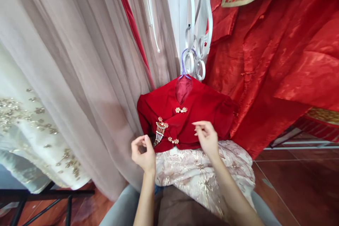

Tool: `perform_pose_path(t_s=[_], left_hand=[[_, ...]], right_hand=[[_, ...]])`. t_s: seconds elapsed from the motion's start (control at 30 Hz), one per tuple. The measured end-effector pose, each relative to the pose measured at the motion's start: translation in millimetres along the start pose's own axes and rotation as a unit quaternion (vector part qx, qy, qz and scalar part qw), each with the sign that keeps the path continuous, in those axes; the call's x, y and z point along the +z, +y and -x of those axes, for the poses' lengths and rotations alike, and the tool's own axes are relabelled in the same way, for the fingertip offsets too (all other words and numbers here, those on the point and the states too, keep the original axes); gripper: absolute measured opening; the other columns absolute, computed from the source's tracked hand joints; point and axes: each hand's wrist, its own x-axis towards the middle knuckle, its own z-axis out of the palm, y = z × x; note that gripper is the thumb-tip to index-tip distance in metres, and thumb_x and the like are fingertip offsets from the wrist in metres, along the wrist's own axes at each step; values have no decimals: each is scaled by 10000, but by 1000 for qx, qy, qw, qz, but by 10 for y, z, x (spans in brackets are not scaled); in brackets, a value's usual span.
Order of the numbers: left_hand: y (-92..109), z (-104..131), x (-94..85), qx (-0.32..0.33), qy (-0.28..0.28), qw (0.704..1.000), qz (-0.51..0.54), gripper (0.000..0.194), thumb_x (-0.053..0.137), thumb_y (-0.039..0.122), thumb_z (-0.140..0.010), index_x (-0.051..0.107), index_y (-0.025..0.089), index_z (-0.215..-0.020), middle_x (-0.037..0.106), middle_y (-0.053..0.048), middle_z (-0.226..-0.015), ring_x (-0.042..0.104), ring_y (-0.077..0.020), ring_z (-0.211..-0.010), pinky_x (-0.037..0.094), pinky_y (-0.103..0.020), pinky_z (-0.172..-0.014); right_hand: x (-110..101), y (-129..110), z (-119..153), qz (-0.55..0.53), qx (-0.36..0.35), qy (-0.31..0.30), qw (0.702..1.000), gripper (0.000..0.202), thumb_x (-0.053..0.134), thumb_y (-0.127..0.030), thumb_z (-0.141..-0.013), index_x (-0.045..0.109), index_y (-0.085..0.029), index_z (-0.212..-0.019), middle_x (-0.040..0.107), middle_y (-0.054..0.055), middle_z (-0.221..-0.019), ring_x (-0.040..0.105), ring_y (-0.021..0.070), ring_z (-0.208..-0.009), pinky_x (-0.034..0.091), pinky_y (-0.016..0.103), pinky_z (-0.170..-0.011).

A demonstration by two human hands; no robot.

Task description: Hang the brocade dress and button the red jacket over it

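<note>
A red velvet jacket (203, 104) hangs from a purple hanger (183, 61) in front of me, with jewelled flower clasps (181, 110) and a beaded tassel brooch (160, 130) on its front. My left hand (144, 152) is curled at the jacket's lower left, thumb and fingertips pinched together close to the tassel. Before the jacket's right half, my right hand (207, 137) is also pinched, fingers pointing left. Whatever either pinch may hold is too small to make out. Below the jacket, a pale embroidered skirt fabric (185, 166) with gold thread spreads over my lap.
White scrolled metalwork (202, 47) bears the hanger. Dusty-pink sheer drapery (87, 77) hangs on the left, beside a white gown with gold beading (37, 123). Red satin garments (265, 60) hang at the right. A black metal frame (69, 197) stands on the reddish tiled floor (304, 183).
</note>
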Motion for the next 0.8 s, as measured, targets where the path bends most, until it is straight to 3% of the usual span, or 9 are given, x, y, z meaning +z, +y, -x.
perform_pose_path(t_s=[0.03,0.1,0.17,0.3,0.43,0.5,0.6,0.67,0.8], left_hand=[[36,-55,-39,7,31,1000,-1,155,597,322,-824,606,170,-855,536,22,-693,479,-108,-617,410,-224,-624],[75,-123,-81,7,57,998,2,167,600,327,-823,600,161,-847,548,20,-707,486,-105,-633,397,-218,-616],[84,-126,-77,-12,34,999,21,184,604,340,-818,594,157,-840,549,21,-702,494,-102,-629,401,-215,-612],[114,-38,-2,-77,-82,989,93,191,615,347,-800,589,158,-811,529,32,-654,477,-85,-566,413,-200,-585],[126,-14,59,-77,-142,980,116,164,628,326,-789,596,166,-801,513,44,-607,468,-79,-548,411,-185,-578],[59,-5,82,-79,-203,970,105,137,628,307,-778,611,171,-786,541,36,-597,497,-88,-557,421,-187,-578],[-116,80,126,-113,-352,928,56,95,653,271,-725,659,178,-737,654,-11,-667,583,-121,-592,464,-213,-590],[-222,174,161,-147,-419,895,35,97,681,265,-681,687,182,-731,700,-37,-718,630,-148,-618,493,-236,-601],[-301,302,222,-178,-426,885,54,198,706,328,-661,702,164,-773,726,-68,-786,667,-173,-675,521,-253,-625]], right_hand=[[-70,-71,-41,-6,-20,72,997,123,533,-249,-853,642,-192,-859,543,37,-914,564,111,-696,538,223,-565],[-173,-178,-91,-9,-47,158,986,99,559,-245,-837,620,-182,-793,526,28,-889,542,99,-666,525,209,-541],[-216,-234,-94,-6,-53,170,984,103,572,-243,-827,606,-177,-756,523,30,-876,538,99,-669,512,198,-518],[-172,-262,-50,-24,-29,77,996,121,562,-234,-827,604,-177,-729,526,37,-881,542,97,-659,493,186,-475],[-72,-256,-35,-37,-34,60,997,122,554,-206,-824,606,-183,-716,529,38,-894,552,101,-679,483,190,-484],[4,-198,-1,-22,-24,33,999,125,536,-196,-826,609,-190,-724,539,42,-884,567,117,-712,489,197,-503],[159,6,132,8,17,-92,996,120,511,-204,-835,624,-203,-796,575,50,-880,602,151,-801,538,234,-597],[267,184,252,5,43,-174,984,130,513,-210,-832,621,-215,-905,600,58,-957,615,171,-913,563,282,-725],[404,441,412,-12,78,-221,972,207,515,-220,-840,543,-225,-1045,618,60,-1040,633,161,-942,550,335,-833]])
